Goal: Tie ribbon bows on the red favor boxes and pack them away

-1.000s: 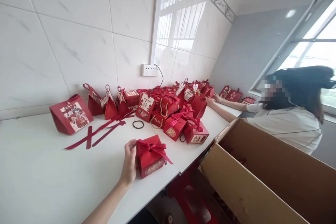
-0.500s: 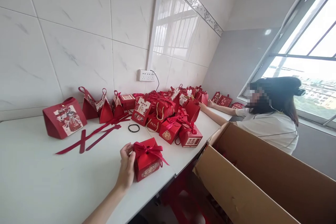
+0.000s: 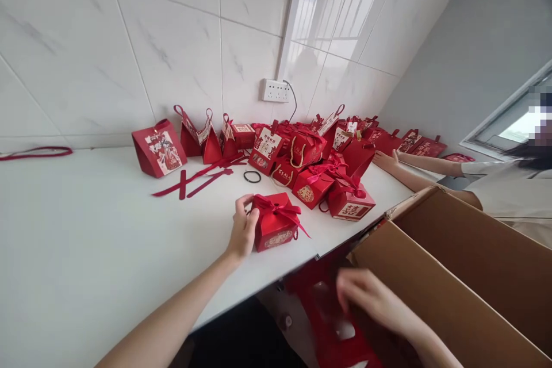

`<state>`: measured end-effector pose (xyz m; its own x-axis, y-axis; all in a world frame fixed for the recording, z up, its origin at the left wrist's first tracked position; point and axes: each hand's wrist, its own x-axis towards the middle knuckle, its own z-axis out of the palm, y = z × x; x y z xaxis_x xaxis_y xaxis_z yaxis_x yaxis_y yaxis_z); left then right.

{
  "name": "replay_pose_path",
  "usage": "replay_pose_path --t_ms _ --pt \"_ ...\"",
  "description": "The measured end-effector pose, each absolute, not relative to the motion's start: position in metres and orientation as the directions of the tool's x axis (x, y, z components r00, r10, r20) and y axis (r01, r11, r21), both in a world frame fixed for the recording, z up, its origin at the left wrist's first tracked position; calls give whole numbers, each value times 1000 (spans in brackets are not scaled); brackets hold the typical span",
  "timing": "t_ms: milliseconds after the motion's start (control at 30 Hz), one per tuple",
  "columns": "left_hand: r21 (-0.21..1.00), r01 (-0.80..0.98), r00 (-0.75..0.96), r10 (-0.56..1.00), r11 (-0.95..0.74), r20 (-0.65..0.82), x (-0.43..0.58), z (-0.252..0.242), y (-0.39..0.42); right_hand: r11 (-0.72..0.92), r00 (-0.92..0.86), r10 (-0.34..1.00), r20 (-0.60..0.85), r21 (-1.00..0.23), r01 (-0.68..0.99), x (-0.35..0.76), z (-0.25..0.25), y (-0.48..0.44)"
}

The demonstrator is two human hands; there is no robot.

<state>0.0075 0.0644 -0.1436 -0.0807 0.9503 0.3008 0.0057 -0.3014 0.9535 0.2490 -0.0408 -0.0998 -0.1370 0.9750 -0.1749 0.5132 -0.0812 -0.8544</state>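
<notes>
My left hand (image 3: 244, 230) grips the left side of a red gift box (image 3: 276, 230) standing on the white table. A ribbon bow (image 3: 278, 207) is tied across the box's top, and a pale printed emblem shows on its front. My right hand (image 3: 364, 296) is in the air beyond the table's front edge, beside the cardboard box; its fingers look curled but are smeared by motion. Behind the held box sit more red gift boxes, among them one with a bow and gold emblem (image 3: 314, 187) and one with a white label (image 3: 351, 204).
A large open cardboard box (image 3: 414, 264) stands at the right, against the table (image 3: 129, 264). Flat red strips (image 3: 194, 181) and a black ring (image 3: 252, 176) lie behind my left hand. Another person's hands (image 3: 388, 160) reach the far boxes. A red stool (image 3: 319, 305) is below.
My right hand has come into view at the lower right. The view has swung down, so the scene appears shifted. My left hand keeps its hold on the gift box.
</notes>
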Motion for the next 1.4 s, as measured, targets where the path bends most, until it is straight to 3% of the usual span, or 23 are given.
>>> replay_pose_path --t_ms 133,200,400,600,833,967,1233,1333,1400 --pt "962 152 -153 956 -229 252 -4 -121 65 90 -102 994 44 -863 497 223 -86 24" --pt "965 210 -128 974 -158 188 -13 -109 68 86 -93 994 47 -875 476 210 -85 50" --pt "951 310 202 978 -17 -49 -32 -87 65 119 -162 985 61 -918 377 194 -100 66" --pt "954 262 221 971 -146 87 -31 -80 53 164 -145 981 133 -959 230 186 -105 49" --pt "940 193 190 951 -280 244 -31 -79 51 172 -167 978 122 -929 327 179 -95 29" --pt "929 203 175 945 -310 277 -31 -79 49 148 -192 976 100 -955 256 175 -96 22" --pt "967 196 340 936 -165 91 -42 -64 43 78 -106 992 69 -993 88 176 -104 28" --pt "982 161 410 912 -103 28 -45 -57 39 81 -84 994 68 -982 168 177 -104 27" --pt "986 156 490 871 -56 -28 -45 -53 36 141 25 987 158 -935 325 178 -100 23"
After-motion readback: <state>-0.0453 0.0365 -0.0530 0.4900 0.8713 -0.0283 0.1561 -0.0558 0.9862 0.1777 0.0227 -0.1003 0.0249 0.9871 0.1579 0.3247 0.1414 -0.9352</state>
